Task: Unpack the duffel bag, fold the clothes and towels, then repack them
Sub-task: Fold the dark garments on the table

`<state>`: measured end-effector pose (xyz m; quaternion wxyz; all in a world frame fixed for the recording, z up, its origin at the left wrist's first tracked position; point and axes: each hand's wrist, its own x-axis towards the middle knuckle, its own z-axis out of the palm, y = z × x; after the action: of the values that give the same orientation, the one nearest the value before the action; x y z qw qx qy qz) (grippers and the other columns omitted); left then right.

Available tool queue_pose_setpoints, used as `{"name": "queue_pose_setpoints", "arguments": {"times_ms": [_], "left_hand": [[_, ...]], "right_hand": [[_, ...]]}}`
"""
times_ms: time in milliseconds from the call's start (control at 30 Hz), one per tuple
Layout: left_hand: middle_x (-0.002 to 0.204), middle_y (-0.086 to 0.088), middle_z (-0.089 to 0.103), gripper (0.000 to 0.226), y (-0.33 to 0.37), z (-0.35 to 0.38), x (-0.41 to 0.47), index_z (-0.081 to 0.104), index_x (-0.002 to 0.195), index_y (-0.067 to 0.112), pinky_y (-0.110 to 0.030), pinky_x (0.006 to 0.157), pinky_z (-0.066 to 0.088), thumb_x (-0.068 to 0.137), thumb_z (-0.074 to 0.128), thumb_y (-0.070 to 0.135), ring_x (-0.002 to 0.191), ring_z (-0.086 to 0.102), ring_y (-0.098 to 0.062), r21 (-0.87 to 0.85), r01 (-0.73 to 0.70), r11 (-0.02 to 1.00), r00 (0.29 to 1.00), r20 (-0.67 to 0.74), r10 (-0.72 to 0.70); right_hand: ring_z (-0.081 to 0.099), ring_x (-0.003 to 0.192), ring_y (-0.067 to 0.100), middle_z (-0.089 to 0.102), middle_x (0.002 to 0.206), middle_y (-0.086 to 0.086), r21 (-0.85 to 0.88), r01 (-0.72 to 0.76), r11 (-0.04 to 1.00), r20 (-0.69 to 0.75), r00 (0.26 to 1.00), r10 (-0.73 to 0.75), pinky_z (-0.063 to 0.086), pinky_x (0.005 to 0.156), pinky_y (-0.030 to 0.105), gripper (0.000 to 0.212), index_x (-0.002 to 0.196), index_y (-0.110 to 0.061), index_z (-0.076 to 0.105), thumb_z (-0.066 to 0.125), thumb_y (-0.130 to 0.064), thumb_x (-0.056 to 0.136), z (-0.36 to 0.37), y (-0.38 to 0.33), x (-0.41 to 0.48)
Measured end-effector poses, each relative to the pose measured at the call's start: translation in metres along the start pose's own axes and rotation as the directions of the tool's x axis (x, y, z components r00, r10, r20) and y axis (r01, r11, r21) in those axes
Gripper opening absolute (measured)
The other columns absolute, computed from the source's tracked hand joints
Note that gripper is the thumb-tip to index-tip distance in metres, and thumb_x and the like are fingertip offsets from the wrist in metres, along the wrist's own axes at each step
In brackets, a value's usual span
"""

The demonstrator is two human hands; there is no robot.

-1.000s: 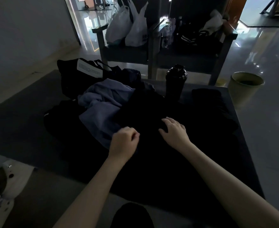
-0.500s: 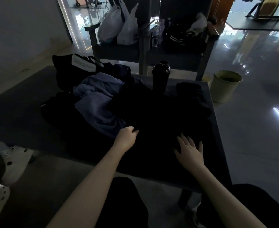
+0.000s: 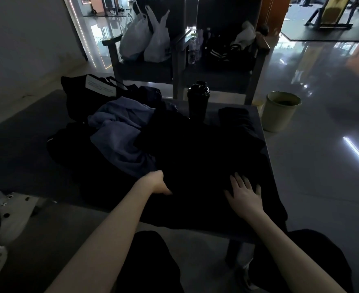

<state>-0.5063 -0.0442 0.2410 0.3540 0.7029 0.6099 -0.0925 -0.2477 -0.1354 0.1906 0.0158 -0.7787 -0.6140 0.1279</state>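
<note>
A black garment (image 3: 195, 157) lies spread over the near right part of the dark table (image 3: 15, 149). My left hand (image 3: 160, 183) grips its left edge, fingers tucked under the cloth. My right hand (image 3: 243, 192) lies flat on it, fingers apart, near the front right. A crumpled blue-grey towel (image 3: 119, 134) sits left of the garment on more dark clothes. The black duffel bag (image 3: 83, 94) with a white label stands at the back left. A folded dark item (image 3: 235, 117) rests at the back right corner.
A black shaker bottle (image 3: 198, 100) stands upright at the table's far edge. Two chairs behind hold white plastic bags (image 3: 146, 41) and dark things. A pale bin (image 3: 280, 111) stands on the floor to the right. White shoes (image 3: 11, 212) lie at the left.
My right hand slid from the middle of the garment toward the front right and lies flat. My left hand moved down to the garment's left edge and tucked its fingers under.
</note>
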Motion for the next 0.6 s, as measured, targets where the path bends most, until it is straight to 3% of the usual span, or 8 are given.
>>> {"name": "queue_pose_setpoints", "arguments": {"times_ms": [133,200,267,300,400,467,533,600], "left_hand": [[0.089,-0.006,0.058,0.019,0.007,-0.011,-0.001,0.059,0.098,0.007,-0.032,0.064,0.048,0.084,0.065,0.018,0.08,0.057,-0.023,0.136,-0.011,0.991,1.0,-0.024,0.014],[0.092,-0.007,0.057,0.011,0.012,-0.019,-0.004,0.055,0.097,0.009,-0.037,0.067,0.05,0.086,0.055,0.011,0.082,0.058,-0.027,0.166,-0.056,0.985,0.972,-0.218,0.092],[0.095,-0.006,0.05,0.006,0.017,-0.019,-0.007,0.048,0.092,0.012,-0.038,0.072,0.048,0.087,0.051,0.011,0.087,0.056,-0.03,0.178,-0.094,0.98,0.885,-0.436,0.164],[0.1,-0.006,0.048,0.009,0.017,-0.018,-0.005,0.048,0.094,0.012,-0.039,0.077,0.048,0.088,0.052,0.017,0.092,0.055,-0.03,0.176,-0.105,0.979,0.868,-0.464,0.176],[0.134,-0.012,0.041,0.063,0.009,-0.013,0.001,0.046,0.131,0.008,-0.043,0.098,0.043,0.091,0.044,0.057,0.116,0.048,-0.032,0.051,-0.018,0.999,0.974,-0.225,0.029],[0.149,-0.014,0.032,0.085,0.0,-0.011,0.005,0.035,0.144,0.008,-0.044,0.109,0.032,0.089,0.027,0.072,0.131,0.037,-0.034,-0.156,0.045,0.987,0.991,-0.116,-0.063],[0.145,-0.012,0.04,0.077,-0.006,-0.009,0.009,0.04,0.143,0.011,-0.04,0.106,0.034,0.092,0.025,0.068,0.129,0.041,-0.032,-0.341,0.039,0.939,0.984,-0.149,-0.095],[0.128,-0.01,0.054,0.054,-0.01,-0.01,0.01,0.05,0.13,0.012,-0.038,0.096,0.045,0.094,0.042,0.052,0.109,0.055,-0.028,-0.26,-0.002,0.966,0.974,-0.219,-0.057]], "right_hand": [[-0.003,0.147,0.017,0.001,0.16,-0.005,-0.002,0.002,1.0,-0.008,1.0,-0.002,0.0,0.116,0.048,0.062,0.151,-0.024,0.008,0.025,-0.05,0.098,0.002,0.001,-0.002],[-0.003,0.147,0.017,0.0,0.16,-0.005,-0.01,-0.004,1.0,-0.015,1.0,0.004,0.0,0.116,0.048,0.062,0.152,-0.024,0.008,0.024,-0.051,0.098,0.003,-0.001,-0.003],[-0.004,0.147,0.017,-0.001,0.16,-0.005,-0.018,-0.013,1.0,-0.012,1.0,0.013,0.001,0.116,0.049,0.062,0.152,-0.023,0.007,0.023,-0.05,0.099,0.003,-0.003,-0.003],[-0.004,0.147,0.018,-0.001,0.16,-0.004,-0.02,-0.015,1.0,-0.01,1.0,0.015,0.001,0.116,0.049,0.062,0.152,-0.022,0.007,0.023,-0.049,0.099,0.003,-0.004,-0.003],[-0.004,0.147,0.018,-0.002,0.16,-0.004,-0.024,-0.014,1.0,-0.008,1.0,0.014,0.001,0.116,0.05,0.062,0.152,-0.022,0.006,0.022,-0.05,0.099,0.004,-0.005,-0.005],[-0.004,0.147,0.018,-0.002,0.16,-0.004,-0.026,-0.017,1.0,0.001,1.0,0.017,0.002,0.116,0.05,0.062,0.152,-0.022,0.006,0.022,-0.05,0.099,0.004,-0.005,-0.004],[-0.003,0.147,0.019,-0.001,0.16,-0.003,-0.039,-0.017,0.999,0.006,1.0,0.017,0.003,0.115,0.051,0.062,0.151,-0.021,0.007,0.022,-0.049,0.099,0.003,-0.006,-0.003],[0.0,0.147,0.02,0.002,0.16,-0.002,-0.06,-0.018,0.998,0.006,1.0,0.018,0.005,0.114,0.053,0.061,0.151,-0.02,0.009,0.024,-0.048,0.099,0.002,-0.008,-0.001]]}}
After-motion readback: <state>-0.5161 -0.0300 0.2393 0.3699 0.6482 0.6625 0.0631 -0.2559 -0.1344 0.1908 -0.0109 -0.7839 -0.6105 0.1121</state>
